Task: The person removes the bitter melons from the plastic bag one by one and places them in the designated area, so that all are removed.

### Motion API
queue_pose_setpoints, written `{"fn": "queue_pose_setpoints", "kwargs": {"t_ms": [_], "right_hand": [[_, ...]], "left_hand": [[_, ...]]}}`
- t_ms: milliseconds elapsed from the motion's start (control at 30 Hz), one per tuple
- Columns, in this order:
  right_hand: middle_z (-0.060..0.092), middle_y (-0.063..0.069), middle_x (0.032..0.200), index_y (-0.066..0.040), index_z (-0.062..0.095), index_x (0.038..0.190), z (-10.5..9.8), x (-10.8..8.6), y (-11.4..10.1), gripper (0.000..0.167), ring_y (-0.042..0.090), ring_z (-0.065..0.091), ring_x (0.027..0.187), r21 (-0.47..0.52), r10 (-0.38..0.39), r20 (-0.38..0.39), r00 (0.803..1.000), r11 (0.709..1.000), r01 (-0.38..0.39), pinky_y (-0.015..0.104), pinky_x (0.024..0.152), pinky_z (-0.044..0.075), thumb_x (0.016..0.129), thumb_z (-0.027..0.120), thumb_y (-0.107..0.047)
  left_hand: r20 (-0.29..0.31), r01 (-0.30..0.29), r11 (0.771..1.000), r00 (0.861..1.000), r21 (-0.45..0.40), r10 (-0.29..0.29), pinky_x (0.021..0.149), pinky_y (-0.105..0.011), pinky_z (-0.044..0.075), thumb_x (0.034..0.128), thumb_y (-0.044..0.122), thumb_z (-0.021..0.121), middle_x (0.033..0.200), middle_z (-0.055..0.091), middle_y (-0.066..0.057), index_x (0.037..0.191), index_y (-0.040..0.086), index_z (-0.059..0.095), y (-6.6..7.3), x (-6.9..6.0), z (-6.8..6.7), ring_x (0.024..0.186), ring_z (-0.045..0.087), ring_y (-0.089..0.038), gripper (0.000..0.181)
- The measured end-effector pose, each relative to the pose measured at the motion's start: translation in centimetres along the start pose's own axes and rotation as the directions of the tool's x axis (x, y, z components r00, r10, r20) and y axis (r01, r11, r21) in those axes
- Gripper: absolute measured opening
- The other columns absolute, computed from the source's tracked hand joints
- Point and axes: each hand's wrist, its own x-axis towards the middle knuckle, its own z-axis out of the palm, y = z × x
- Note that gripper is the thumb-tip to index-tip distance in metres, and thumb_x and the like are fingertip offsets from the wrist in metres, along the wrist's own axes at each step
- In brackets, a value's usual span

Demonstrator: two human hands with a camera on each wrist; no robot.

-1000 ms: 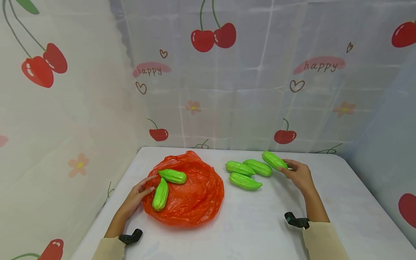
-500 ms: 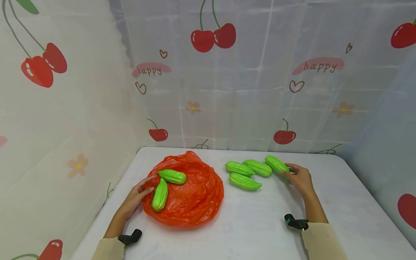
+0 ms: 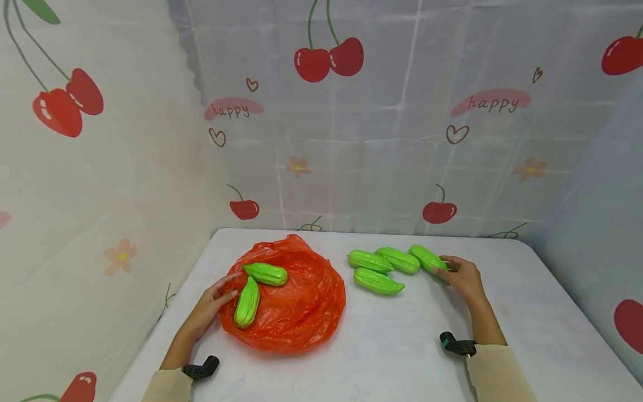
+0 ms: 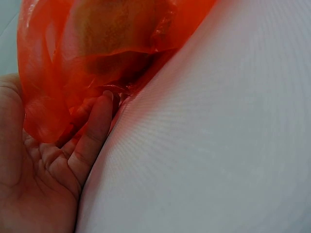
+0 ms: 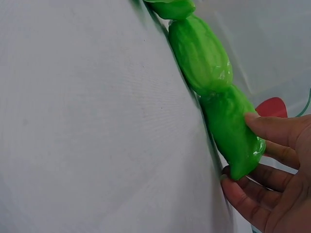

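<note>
A red plastic bag [image 3: 301,312] lies spread on the table at the left, with two ridged green gourds [image 3: 248,301] on it. My left hand [image 3: 208,307] holds the bag's left edge; in the left wrist view its fingers [image 4: 92,131] curl against the thin plastic, partly hidden by it. At the right, my right hand [image 3: 463,276] grips the near end of another green gourd [image 3: 427,258], which lies on the table. The right wrist view shows the thumb on top of this gourd [image 5: 233,126] and the fingers around its pointed tip.
Left of the gripped gourd lie several more green gourds, including one at the back [image 3: 398,260], one at the left [image 3: 369,261] and one in front [image 3: 379,281]. A cherry-print sheet [image 3: 351,167] hangs behind the white table [image 3: 382,352].
My right hand has brought its gourd slightly down and to the right, onto the table at the end of the row. The left hand and the bag have stayed put.
</note>
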Motion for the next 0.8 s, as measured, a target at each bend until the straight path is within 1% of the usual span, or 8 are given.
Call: {"fn": "queue_pose_setpoints", "kwargs": {"t_ms": [300, 367, 433, 500, 567, 667, 733, 800], "right_hand": [[0.056, 0.033, 0.136, 0.007, 0.053, 0.141, -0.7, -0.1, -0.4, 0.058, 0.051, 0.054, 0.124, -0.045, -0.024, 0.027, 0.999, 0.999, 0.025, 0.059, 0.095, 0.051, 0.096, 0.071, -0.024], [0.056, 0.033, 0.136, 0.007, 0.053, 0.141, -0.9, -0.1, -0.5, 0.057, 0.051, 0.054, 0.124, -0.057, -0.028, 0.024, 0.999, 0.998, 0.029, 0.06, 0.095, 0.051, 0.096, 0.07, -0.025], [0.056, 0.033, 0.135, 0.006, 0.053, 0.141, -1.1, -0.1, -0.7, 0.057, 0.051, 0.054, 0.123, -0.07, -0.036, 0.019, 0.999, 0.997, 0.037, 0.061, 0.095, 0.05, 0.097, 0.069, -0.024], [0.056, 0.033, 0.135, 0.007, 0.053, 0.141, -1.2, -0.1, -0.9, 0.056, 0.052, 0.055, 0.123, -0.079, -0.045, 0.011, 0.999, 0.996, 0.046, 0.061, 0.094, 0.05, 0.097, 0.069, -0.024], [0.056, 0.033, 0.136, 0.007, 0.053, 0.141, -1.4, -0.1, -1.1, 0.056, 0.052, 0.055, 0.123, -0.084, -0.049, 0.006, 0.999, 0.995, 0.049, 0.062, 0.094, 0.05, 0.097, 0.069, -0.024], [0.055, 0.034, 0.136, 0.007, 0.053, 0.141, -1.6, -0.2, -1.3, 0.056, 0.051, 0.055, 0.123, -0.087, -0.052, -0.001, 0.999, 0.995, 0.051, 0.062, 0.094, 0.051, 0.097, 0.069, -0.024], [0.055, 0.034, 0.136, 0.007, 0.053, 0.141, -1.7, -0.2, -1.4, 0.057, 0.051, 0.055, 0.123, -0.091, -0.048, -0.006, 0.999, 0.995, 0.048, 0.061, 0.093, 0.051, 0.096, 0.07, -0.023], [0.056, 0.034, 0.136, 0.007, 0.053, 0.141, -1.7, -0.3, -1.5, 0.056, 0.051, 0.055, 0.122, -0.101, -0.054, -0.02, 0.998, 0.994, 0.051, 0.06, 0.092, 0.052, 0.096, 0.07, -0.023]], "left_hand": [[0.005, 0.001, 1.0, 1.0, 0.008, -0.001, 0.119, -0.064, 0.015, 0.1027, 0.023, 0.06, 0.162, 0.031, -0.013, 0.151, 0.011, 0.047, -0.1, 0.0, 0.0, 0.152, 0.017, -0.035, 0.051], [0.007, 0.008, 1.0, 1.0, 0.018, -0.008, 0.12, -0.056, 0.021, 0.1029, 0.024, 0.06, 0.162, 0.031, -0.011, 0.151, 0.012, 0.047, 0.0, 0.1, -0.1, 0.151, 0.019, -0.033, 0.051], [0.006, 0.014, 1.0, 1.0, 0.021, -0.015, 0.118, -0.039, 0.028, 0.1028, 0.025, 0.06, 0.162, 0.032, -0.01, 0.151, 0.013, 0.047, 0.1, 0.1, -0.1, 0.15, 0.02, -0.031, 0.051], [0.007, 0.017, 1.0, 1.0, 0.02, -0.017, 0.118, -0.038, 0.028, 0.103, 0.025, 0.06, 0.162, 0.032, -0.01, 0.151, 0.013, 0.047, 0.1, 0.2, -0.1, 0.151, 0.021, -0.031, 0.051], [0.007, 0.022, 1.0, 1.0, 0.019, -0.023, 0.114, -0.028, 0.032, 0.103, 0.025, 0.06, 0.162, 0.032, -0.009, 0.151, 0.013, 0.046, 0.1, 0.2, -0.1, 0.15, 0.022, -0.03, 0.052], [0.004, 0.017, 1.0, 1.0, 0.007, -0.017, 0.12, -0.048, 0.025, 0.1027, 0.024, 0.061, 0.162, 0.031, -0.011, 0.151, 0.012, 0.047, 0.1, 0.1, 0.0, 0.151, 0.02, -0.032, 0.052], [0.006, 0.012, 1.0, 1.0, 0.005, -0.012, 0.12, -0.05, 0.024, 0.1026, 0.024, 0.061, 0.162, 0.031, -0.012, 0.151, 0.012, 0.047, 0.1, 0.1, 0.0, 0.151, 0.019, -0.033, 0.052], [0.006, 0.001, 1.0, 1.0, -0.004, -0.001, 0.119, -0.064, 0.015, 0.1024, 0.022, 0.061, 0.163, 0.03, -0.013, 0.15, 0.011, 0.047, 0.0, 0.1, 0.0, 0.151, 0.017, -0.035, 0.051]]}}
